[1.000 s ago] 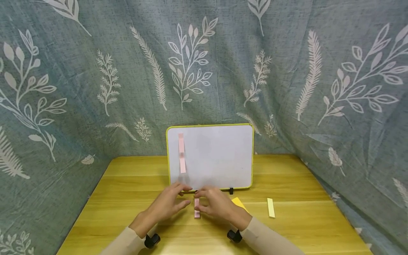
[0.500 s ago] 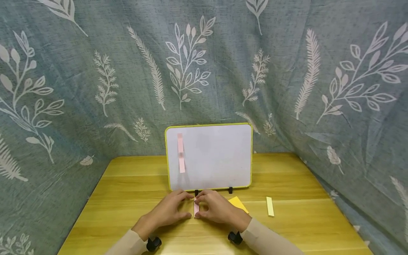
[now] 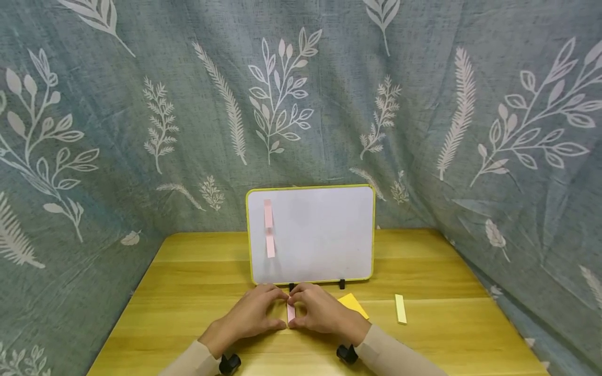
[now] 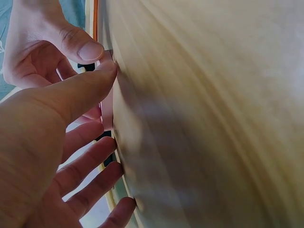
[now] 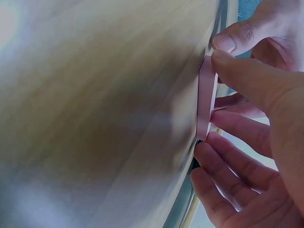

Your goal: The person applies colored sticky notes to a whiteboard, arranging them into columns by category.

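A narrow pad of pink sticky notes (image 3: pixel 291 312) lies lengthwise on the table in front of the whiteboard (image 3: pixel 320 235). My right hand (image 3: pixel 322 312) holds this pad, thumb at the near end and fingertips along its side and far end; the pink edge (image 5: pixel 206 95) shows in the right wrist view. From the other side my left hand (image 3: pixel 251 313) meets it, thumb tip right at the near end and index fingertip close to the far end. The left hand's other fingers (image 4: pixel 95 178) are spread. Both thumbs are nearly together.
Two pink strips (image 3: pixel 268 214) hang one below the other on the board's left side. Black feet (image 3: pixel 342 284) support the board. A yellow-orange square sticky note pad (image 3: pixel 354 305) lies beside the right hand, and a pale yellow strip pad (image 3: pixel 401 309) farther right. Patterned curtain (image 3: pixel 188 130) surrounds the table.
My left hand has moved right and closer to the pink pad, its thumb tip coming up beside the right thumb. My right hand has settled its fingertips on the pad.
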Action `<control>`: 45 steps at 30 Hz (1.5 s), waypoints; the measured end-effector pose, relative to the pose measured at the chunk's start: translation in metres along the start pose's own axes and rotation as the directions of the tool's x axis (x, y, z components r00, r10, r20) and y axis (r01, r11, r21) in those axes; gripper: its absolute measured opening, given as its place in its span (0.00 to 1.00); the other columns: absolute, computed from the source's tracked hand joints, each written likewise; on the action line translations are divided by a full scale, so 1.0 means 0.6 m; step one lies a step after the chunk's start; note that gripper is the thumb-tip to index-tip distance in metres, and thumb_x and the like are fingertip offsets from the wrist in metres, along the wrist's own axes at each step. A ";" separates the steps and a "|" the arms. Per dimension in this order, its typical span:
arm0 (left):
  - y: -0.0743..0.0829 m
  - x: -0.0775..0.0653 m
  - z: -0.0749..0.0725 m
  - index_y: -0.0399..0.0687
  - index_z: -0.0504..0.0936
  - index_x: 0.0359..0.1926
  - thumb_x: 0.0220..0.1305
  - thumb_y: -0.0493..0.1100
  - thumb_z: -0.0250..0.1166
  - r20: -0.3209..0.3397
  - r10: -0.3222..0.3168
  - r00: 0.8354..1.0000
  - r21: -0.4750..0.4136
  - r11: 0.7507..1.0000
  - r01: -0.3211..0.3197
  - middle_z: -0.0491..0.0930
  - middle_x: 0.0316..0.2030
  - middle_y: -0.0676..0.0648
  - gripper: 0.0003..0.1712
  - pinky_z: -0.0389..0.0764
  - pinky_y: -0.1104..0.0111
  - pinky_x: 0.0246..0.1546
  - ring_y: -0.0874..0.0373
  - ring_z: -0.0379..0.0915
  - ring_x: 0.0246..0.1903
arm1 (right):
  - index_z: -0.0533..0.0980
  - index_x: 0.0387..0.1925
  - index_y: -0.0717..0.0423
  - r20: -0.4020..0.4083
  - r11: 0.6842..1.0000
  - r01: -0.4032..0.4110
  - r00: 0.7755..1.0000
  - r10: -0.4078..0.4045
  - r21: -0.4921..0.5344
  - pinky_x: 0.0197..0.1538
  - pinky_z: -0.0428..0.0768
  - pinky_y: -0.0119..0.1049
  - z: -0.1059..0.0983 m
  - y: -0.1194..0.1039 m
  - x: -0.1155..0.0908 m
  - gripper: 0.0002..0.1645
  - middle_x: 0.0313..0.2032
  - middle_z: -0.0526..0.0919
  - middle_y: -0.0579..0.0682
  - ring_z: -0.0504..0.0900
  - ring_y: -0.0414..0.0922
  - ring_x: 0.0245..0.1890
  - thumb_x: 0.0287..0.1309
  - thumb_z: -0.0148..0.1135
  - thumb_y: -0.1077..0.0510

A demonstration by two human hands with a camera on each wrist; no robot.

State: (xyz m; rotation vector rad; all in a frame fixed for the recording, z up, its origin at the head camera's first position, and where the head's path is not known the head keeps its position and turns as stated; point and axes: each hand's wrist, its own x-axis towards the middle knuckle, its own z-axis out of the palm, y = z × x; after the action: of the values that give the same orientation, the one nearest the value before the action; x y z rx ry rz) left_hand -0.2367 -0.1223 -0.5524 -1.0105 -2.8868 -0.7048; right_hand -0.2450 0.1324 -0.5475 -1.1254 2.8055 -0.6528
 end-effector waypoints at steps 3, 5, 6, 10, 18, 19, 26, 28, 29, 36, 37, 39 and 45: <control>0.001 0.003 0.000 0.55 0.91 0.66 0.67 0.58 0.88 0.001 -0.001 1.000 0.006 1.000 0.001 0.90 0.63 0.52 0.32 0.86 0.40 0.69 0.50 0.84 0.67 | 0.94 0.58 0.54 0.002 1.000 0.004 1.000 -0.004 -0.007 0.68 0.91 0.42 -0.001 0.001 -0.001 0.25 0.65 0.92 0.49 0.90 0.47 0.65 0.69 0.87 0.43; 0.001 0.004 -0.001 0.55 0.91 0.65 0.67 0.58 0.88 0.004 -0.005 1.000 0.003 1.000 0.005 0.90 0.63 0.52 0.31 0.86 0.40 0.68 0.50 0.84 0.66 | 0.94 0.58 0.53 0.003 1.000 0.005 1.000 -0.005 -0.015 0.69 0.90 0.43 -0.001 0.001 0.000 0.25 0.65 0.92 0.49 0.90 0.48 0.66 0.70 0.87 0.43; 0.001 0.005 -0.001 0.56 0.91 0.65 0.67 0.59 0.88 0.006 -0.008 1.000 0.002 1.000 0.008 0.90 0.63 0.52 0.31 0.86 0.40 0.67 0.51 0.84 0.66 | 0.94 0.58 0.53 0.004 1.000 0.006 1.000 -0.006 -0.016 0.69 0.90 0.43 -0.002 0.000 0.000 0.24 0.65 0.92 0.50 0.90 0.48 0.66 0.70 0.86 0.43; 0.001 0.008 -0.002 0.58 0.91 0.64 0.66 0.60 0.88 0.009 -0.015 1.000 -0.001 1.000 0.015 0.90 0.63 0.54 0.30 0.87 0.40 0.66 0.52 0.83 0.64 | 0.94 0.58 0.52 0.016 1.000 0.005 1.000 -0.005 -0.012 0.71 0.90 0.46 -0.006 0.000 0.000 0.22 0.67 0.92 0.51 0.90 0.50 0.68 0.72 0.85 0.44; 0.002 0.006 -0.001 0.58 0.91 0.62 0.65 0.61 0.88 0.011 -0.024 1.000 -0.016 1.000 0.025 0.90 0.62 0.55 0.29 0.87 0.41 0.65 0.51 0.84 0.63 | 0.94 0.55 0.53 -0.001 0.998 0.032 0.999 -0.032 0.058 0.63 0.92 0.35 -0.008 -0.003 0.002 0.11 0.62 0.96 0.50 0.93 0.40 0.61 0.81 0.74 0.54; 0.003 0.005 -0.002 0.58 0.91 0.62 0.66 0.60 0.88 0.007 -0.020 1.000 -0.022 1.000 0.020 0.91 0.62 0.54 0.29 0.87 0.40 0.65 0.51 0.85 0.63 | 0.94 0.55 0.53 -0.008 0.997 0.033 0.999 -0.032 0.071 0.60 0.92 0.33 -0.008 -0.004 0.002 0.11 0.61 0.96 0.49 0.93 0.38 0.58 0.82 0.73 0.55; 0.006 0.000 -0.002 0.55 0.92 0.61 0.72 0.61 0.84 -0.021 -0.008 1.000 -0.047 0.999 0.007 0.92 0.61 0.53 0.26 0.87 0.40 0.63 0.50 0.86 0.63 | 0.95 0.51 0.54 -0.025 0.992 -0.005 1.000 0.008 0.127 0.44 0.84 0.24 -0.008 -0.012 0.003 0.09 0.49 0.98 0.45 0.83 0.27 0.37 0.82 0.71 0.60; 0.007 0.000 -0.002 0.55 0.92 0.61 0.72 0.59 0.84 -0.024 -0.012 1.000 -0.045 0.999 0.011 0.92 0.61 0.53 0.25 0.87 0.40 0.63 0.50 0.86 0.63 | 0.95 0.49 0.54 -0.032 0.991 -0.014 0.999 0.019 0.134 0.42 0.83 0.23 -0.008 -0.014 0.004 0.09 0.46 0.98 0.44 0.81 0.26 0.34 0.82 0.70 0.62; 0.007 0.000 -0.002 0.54 0.92 0.61 0.72 0.59 0.84 -0.023 -0.015 1.000 -0.043 0.999 0.014 0.92 0.61 0.53 0.25 0.87 0.40 0.64 0.50 0.86 0.63 | 0.94 0.49 0.54 -0.035 0.991 -0.020 0.999 0.025 0.134 0.41 0.82 0.23 -0.008 -0.014 0.004 0.09 0.45 0.98 0.45 0.80 0.26 0.34 0.82 0.70 0.62; 0.015 0.003 -0.002 0.55 0.93 0.59 0.71 0.59 0.85 -0.026 -0.053 0.998 -0.064 0.997 0.051 0.92 0.58 0.52 0.24 0.87 0.41 0.63 0.50 0.86 0.61 | 0.94 0.48 0.53 -0.060 0.993 -0.037 0.997 0.044 0.113 0.41 0.82 0.24 -0.005 -0.007 0.010 0.08 0.42 0.98 0.44 0.79 0.26 0.32 0.83 0.70 0.60; 0.016 0.004 -0.001 0.56 0.93 0.59 0.71 0.60 0.85 -0.032 -0.058 0.998 -0.063 0.996 0.056 0.92 0.58 0.52 0.23 0.87 0.41 0.62 0.51 0.86 0.60 | 0.94 0.48 0.53 -0.063 0.993 -0.041 0.997 0.049 0.110 0.42 0.82 0.24 -0.004 -0.007 0.011 0.08 0.42 0.98 0.45 0.80 0.26 0.32 0.83 0.70 0.60; 0.019 0.006 0.001 0.58 0.93 0.57 0.70 0.60 0.85 -0.047 -0.071 0.996 -0.059 0.996 0.068 0.92 0.56 0.53 0.22 0.87 0.42 0.60 0.51 0.86 0.59 | 0.94 0.47 0.53 -0.070 0.993 -0.047 0.996 0.055 0.109 0.42 0.82 0.24 -0.005 -0.006 0.012 0.07 0.42 0.98 0.45 0.81 0.26 0.34 0.83 0.71 0.60; 0.028 0.013 0.008 0.56 0.93 0.52 0.64 0.59 0.89 -0.093 -0.105 0.990 -0.023 0.994 0.103 0.91 0.50 0.53 0.23 0.89 0.46 0.55 0.53 0.85 0.53 | 0.94 0.44 0.52 -0.080 0.982 -0.084 0.992 0.099 0.169 0.44 0.84 0.26 -0.012 -0.005 0.016 0.08 0.40 0.98 0.44 0.85 0.28 0.37 0.82 0.72 0.59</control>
State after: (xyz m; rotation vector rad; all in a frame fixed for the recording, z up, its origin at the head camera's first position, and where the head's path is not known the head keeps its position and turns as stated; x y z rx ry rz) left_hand -0.2322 -0.1041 -0.5489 -0.8099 -2.8733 -0.7632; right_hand -0.2512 0.1266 -0.5388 -0.9549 2.7909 -0.9284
